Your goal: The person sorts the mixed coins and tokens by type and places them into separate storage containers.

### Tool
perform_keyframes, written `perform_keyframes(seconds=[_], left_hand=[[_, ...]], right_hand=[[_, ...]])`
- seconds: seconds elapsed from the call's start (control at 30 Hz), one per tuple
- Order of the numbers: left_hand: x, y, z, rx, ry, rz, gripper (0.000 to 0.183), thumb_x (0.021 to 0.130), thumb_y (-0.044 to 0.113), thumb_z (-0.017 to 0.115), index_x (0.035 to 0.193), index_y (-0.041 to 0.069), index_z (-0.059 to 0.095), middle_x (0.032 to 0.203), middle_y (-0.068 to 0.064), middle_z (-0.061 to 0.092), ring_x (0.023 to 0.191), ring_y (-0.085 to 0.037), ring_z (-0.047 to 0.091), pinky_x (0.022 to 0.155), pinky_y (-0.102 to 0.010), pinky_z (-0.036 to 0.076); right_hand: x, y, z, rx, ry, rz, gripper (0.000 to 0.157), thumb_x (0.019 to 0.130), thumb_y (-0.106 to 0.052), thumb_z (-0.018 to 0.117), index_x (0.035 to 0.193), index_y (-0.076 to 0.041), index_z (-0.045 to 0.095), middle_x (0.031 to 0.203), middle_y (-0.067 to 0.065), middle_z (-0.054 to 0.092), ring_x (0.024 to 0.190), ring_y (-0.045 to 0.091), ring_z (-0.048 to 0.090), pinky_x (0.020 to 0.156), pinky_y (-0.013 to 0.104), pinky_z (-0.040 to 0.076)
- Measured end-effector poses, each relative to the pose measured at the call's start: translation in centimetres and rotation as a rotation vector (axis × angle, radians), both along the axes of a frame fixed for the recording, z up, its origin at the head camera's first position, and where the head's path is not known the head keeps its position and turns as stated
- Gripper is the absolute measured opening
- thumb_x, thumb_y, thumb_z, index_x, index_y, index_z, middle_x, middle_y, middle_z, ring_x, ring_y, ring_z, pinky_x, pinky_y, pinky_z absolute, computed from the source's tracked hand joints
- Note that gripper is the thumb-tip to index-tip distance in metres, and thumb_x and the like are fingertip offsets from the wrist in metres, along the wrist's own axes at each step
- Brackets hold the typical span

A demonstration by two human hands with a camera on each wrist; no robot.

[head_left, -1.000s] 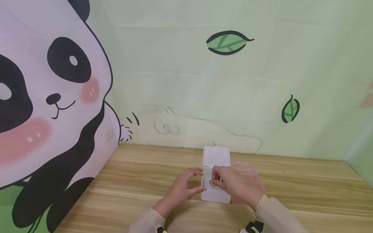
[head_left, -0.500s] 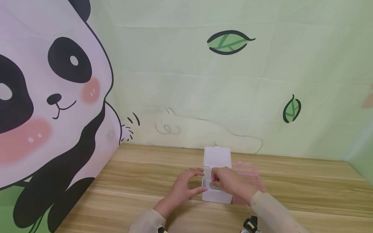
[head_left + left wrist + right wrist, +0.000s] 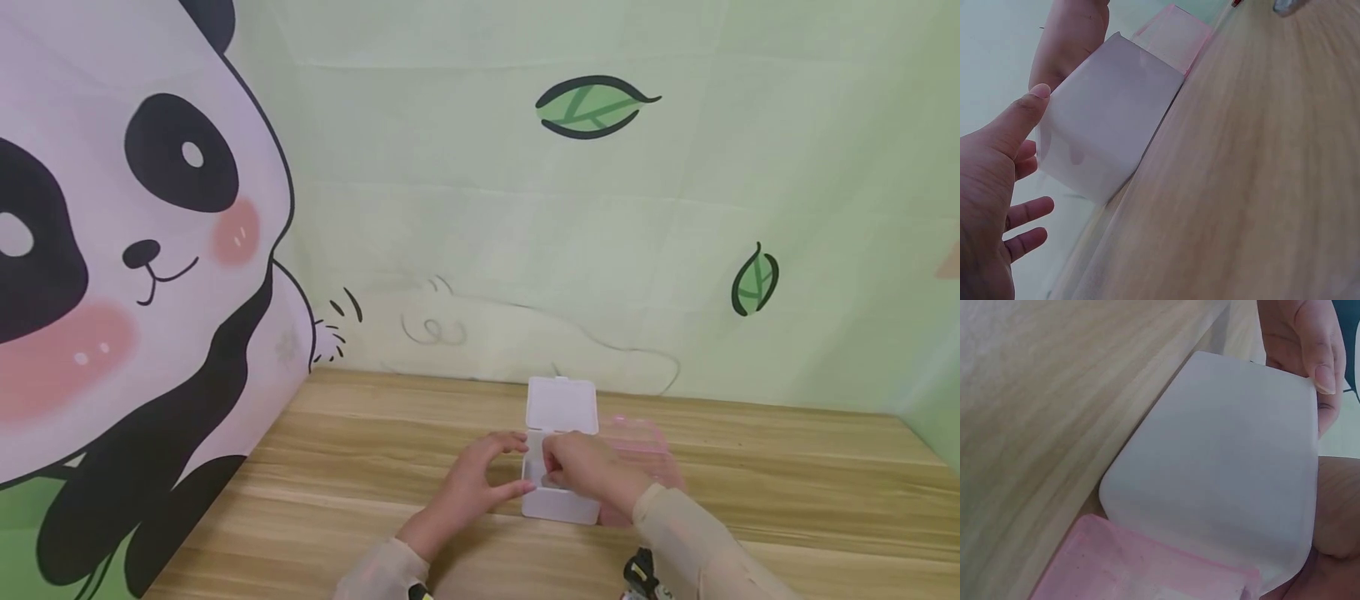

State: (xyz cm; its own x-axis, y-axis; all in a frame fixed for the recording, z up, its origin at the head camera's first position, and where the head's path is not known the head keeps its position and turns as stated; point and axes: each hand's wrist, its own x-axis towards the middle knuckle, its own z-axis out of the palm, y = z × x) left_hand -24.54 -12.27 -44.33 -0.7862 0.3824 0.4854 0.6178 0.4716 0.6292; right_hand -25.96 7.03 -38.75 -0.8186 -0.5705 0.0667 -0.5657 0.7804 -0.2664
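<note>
A white plastic box (image 3: 561, 505) stands on the table with its hinged lid (image 3: 562, 404) raised at the far side. My left hand (image 3: 480, 477) spans the box's left side with spread fingers; in the left wrist view its thumb (image 3: 1025, 112) rests straight on the rim and two fingers stand away from the wall. My right hand (image 3: 588, 467) reaches over the right wall with curled fingertips inside the box. What those fingertips touch or hold is hidden by the hand and the white wall (image 3: 1229, 450).
A pink see-through container (image 3: 660, 467) stands against the box's right side. Behind, a pale green printed cloth (image 3: 465, 233) meets the wooden table (image 3: 360, 467). A panda print (image 3: 172, 233) covers the left wall.
My right fingertips have sunk slightly deeper into the box; a small round silvery piece seen at them earlier is no longer plain. My left hand keeps its place at the box.
</note>
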Motion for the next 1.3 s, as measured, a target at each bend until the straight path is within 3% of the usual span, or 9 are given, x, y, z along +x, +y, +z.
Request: perform_keyframes(seconds=[0.43,0.83,1.3], left_hand=[[0.0,0.0,-0.1,0.006,-0.024,0.006,0.041,0.078,0.024,0.078,0.114,0.01,0.064,0.131,-0.004,0.062,0.124,-0.023,0.056,0.104,-0.041,0.045],[-0.2,0.0,-0.4,0.01,-0.017,0.003,0.041,0.078,0.024,0.078,0.114,0.01,0.063,0.131,-0.004,0.062,0.126,-0.022,0.055,0.105,-0.041,0.045],[-0.1,0.0,0.0,0.0,-0.023,0.005,0.04,0.08,0.025,0.077,0.115,0.011,0.063,0.132,-0.004,0.061,0.124,-0.023,0.055,0.102,-0.042,0.047]], right_hand=[[0.0,-0.3,-0.1,0.027,-0.038,-0.065,0.019,0.082,-0.008,0.074,0.074,-0.011,0.057,0.067,-0.002,0.055,0.062,0.013,0.046,0.057,0.028,0.04],[0.5,-0.1,0.7,-0.009,-0.01,-0.043,0.018,0.083,-0.009,0.072,0.075,-0.011,0.056,0.065,-0.003,0.052,0.06,0.011,0.045,0.054,0.023,0.036],[2.8,-0.1,2.4,-0.062,0.056,-0.037,0.015,0.083,-0.012,0.071,0.076,-0.015,0.058,0.071,-0.007,0.061,0.064,0.005,0.049,0.056,0.02,0.041]])
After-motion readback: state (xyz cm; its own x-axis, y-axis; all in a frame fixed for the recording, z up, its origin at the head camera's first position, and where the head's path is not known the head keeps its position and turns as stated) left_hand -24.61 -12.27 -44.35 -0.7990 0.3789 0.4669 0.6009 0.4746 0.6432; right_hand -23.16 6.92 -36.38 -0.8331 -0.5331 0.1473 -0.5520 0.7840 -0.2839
